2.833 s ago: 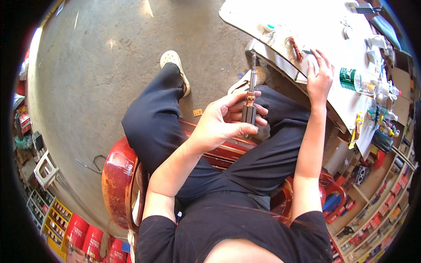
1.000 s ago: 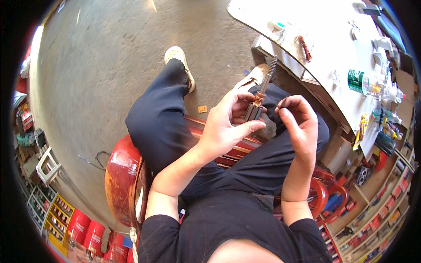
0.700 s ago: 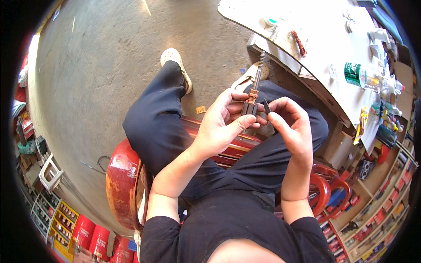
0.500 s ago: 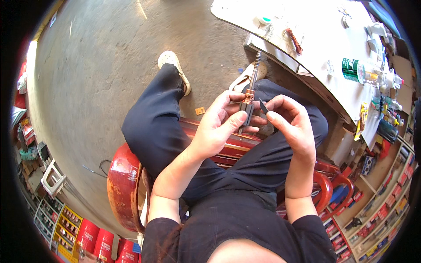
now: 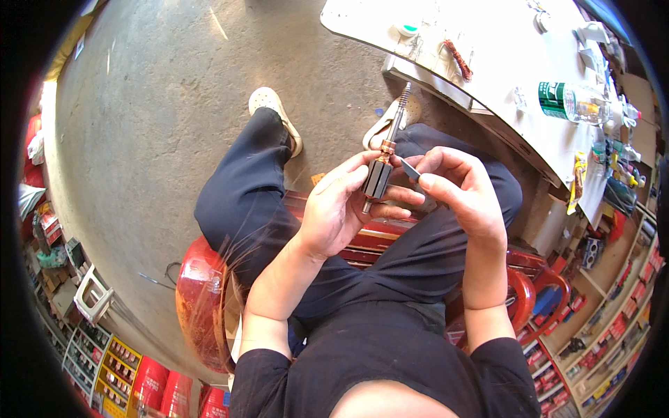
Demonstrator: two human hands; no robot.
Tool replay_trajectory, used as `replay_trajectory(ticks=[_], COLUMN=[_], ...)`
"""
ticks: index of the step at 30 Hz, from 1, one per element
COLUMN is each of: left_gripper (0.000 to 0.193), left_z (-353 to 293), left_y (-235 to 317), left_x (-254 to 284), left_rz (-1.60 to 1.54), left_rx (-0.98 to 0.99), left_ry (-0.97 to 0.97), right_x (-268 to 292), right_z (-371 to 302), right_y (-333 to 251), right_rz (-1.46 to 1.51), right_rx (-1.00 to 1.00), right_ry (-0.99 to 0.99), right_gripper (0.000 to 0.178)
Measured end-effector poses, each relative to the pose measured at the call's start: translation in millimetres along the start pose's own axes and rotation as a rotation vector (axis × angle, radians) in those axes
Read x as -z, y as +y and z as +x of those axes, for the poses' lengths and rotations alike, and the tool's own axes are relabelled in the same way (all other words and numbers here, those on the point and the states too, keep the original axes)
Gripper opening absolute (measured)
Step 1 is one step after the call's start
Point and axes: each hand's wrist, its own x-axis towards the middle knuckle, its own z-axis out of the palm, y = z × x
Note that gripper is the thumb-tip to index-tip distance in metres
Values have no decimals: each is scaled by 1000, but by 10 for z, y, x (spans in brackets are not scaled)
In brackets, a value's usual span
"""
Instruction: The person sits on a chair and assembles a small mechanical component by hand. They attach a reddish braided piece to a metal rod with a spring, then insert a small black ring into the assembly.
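Note:
Over my lap, my left hand (image 5: 334,209) holds a motor armature (image 5: 378,178) with a dark slotted core, copper windings and a long shaft with a spring-like spiral near its far end. The shaft points away from me, tilted slightly right. Some fingers of that hand stretch out under the core. Between thumb and fingers of my right hand (image 5: 463,188) is a small thin grey flat piece (image 5: 410,169). It sits just right of the armature's copper end; whether they touch, I cannot tell.
A white table (image 5: 488,90) at the front right bears a copper wire bundle (image 5: 458,60) and a clear plastic bottle (image 5: 578,104) with a green label. I sit on a red wooden chair (image 5: 198,299). Stocked shelves (image 5: 613,334) stand right; a white stool (image 5: 94,298) and red drums (image 5: 150,383) stand left.
The armature has shifted slightly left and toward me, showing more of its core as my left thumb moved off it. The grey piece has turned its flat face more into view.

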Motion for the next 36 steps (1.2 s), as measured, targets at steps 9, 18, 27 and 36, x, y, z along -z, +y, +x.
replay_trajectory(ticks=[9,18,27,36], left_gripper=[45,45,46,52], left_z=[21,-6,12,-1], left_y=[-37,-70,-48,-56], left_x=[-37,40,23,55], left_rz=[31,88,173,228], left_rx=[-10,-15,-40,-39], left_ry=[-61,-13,24,43], right_x=[-77,-89,-96,-92], right_z=[26,40,28,65], right_y=[-16,79,37,62], right_rz=[-34,-42,-50,-62], right_rx=[-7,27,-46,-37], right_ry=[3,44,39,34], right_gripper=[9,8,7,7])
